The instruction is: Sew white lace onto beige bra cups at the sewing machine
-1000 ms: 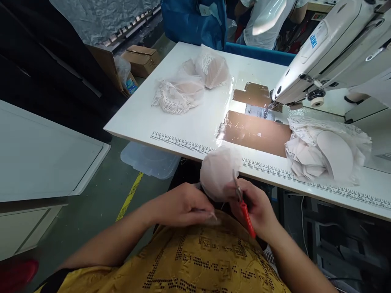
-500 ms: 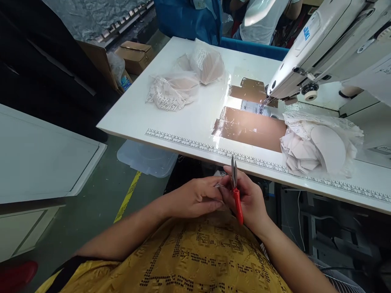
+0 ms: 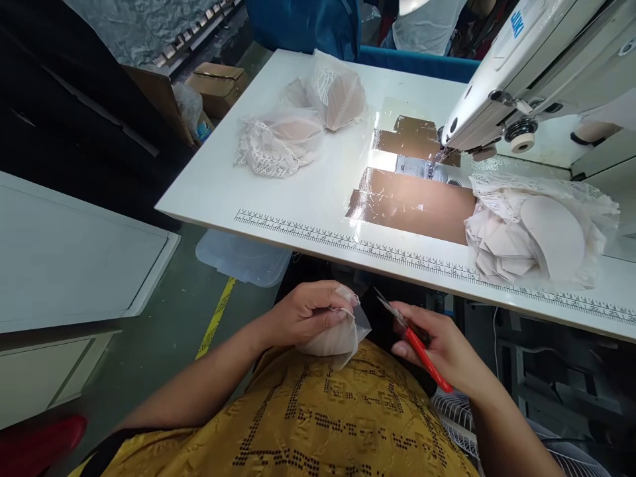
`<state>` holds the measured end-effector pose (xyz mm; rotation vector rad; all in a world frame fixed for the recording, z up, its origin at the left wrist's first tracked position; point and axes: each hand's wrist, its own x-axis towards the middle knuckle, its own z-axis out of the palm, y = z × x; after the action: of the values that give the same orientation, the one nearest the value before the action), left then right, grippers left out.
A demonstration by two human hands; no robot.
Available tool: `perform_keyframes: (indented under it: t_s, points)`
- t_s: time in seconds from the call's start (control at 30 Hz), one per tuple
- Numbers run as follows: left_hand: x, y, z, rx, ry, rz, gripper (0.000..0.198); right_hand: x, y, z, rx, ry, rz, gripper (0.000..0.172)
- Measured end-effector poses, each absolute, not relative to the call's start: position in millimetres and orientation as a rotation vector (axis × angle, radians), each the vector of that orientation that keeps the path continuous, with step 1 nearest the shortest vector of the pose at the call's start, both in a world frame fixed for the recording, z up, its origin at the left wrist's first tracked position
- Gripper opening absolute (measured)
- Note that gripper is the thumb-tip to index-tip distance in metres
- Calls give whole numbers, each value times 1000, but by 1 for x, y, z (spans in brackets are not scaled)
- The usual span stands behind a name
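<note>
Scissors (image 3: 428,361) have moved right since the earlier frame: I see the right hand (image 3: 444,341) gripping them near the white table (image 3: 303,192), while the left hand (image 3: 303,315) pinches sheer pale fabric (image 3: 334,341) in front of the yellow top (image 3: 308,411)

The mustard-yellow top (image 3: 303,417) is patterned in small black dots.

Left hand (image 3: 313,317) pinches sheer pale mesh (image 3: 330,342). Right hand (image 3: 444,344) holds red-handled scissors (image 3: 421,351), blades pointing up-left, clear of the mesh. Lace-trimmed cups (image 3: 283,142) sit on white table (image 3: 303,199), left of JUKI sewing machine (image 3: 527,69).
</note>
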<state>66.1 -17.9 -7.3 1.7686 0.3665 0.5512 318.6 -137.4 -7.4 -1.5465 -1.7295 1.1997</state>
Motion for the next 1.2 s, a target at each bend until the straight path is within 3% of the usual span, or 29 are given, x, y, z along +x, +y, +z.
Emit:
perform_keyframes:
  t_s: [0.23,0.63,1.2]
  points:
    - [65,-19,-13,1794,396,536,19,311,-144,-2,-1543,-1713,1457,27]
    - [67,-25,-15,1830,365,512,20,292,-124,-4,-1485,-1814,1258,43]
    - [69,-25,-16,1878,354,513,16,291,-122,-9,-1446,-1827,1280,19]
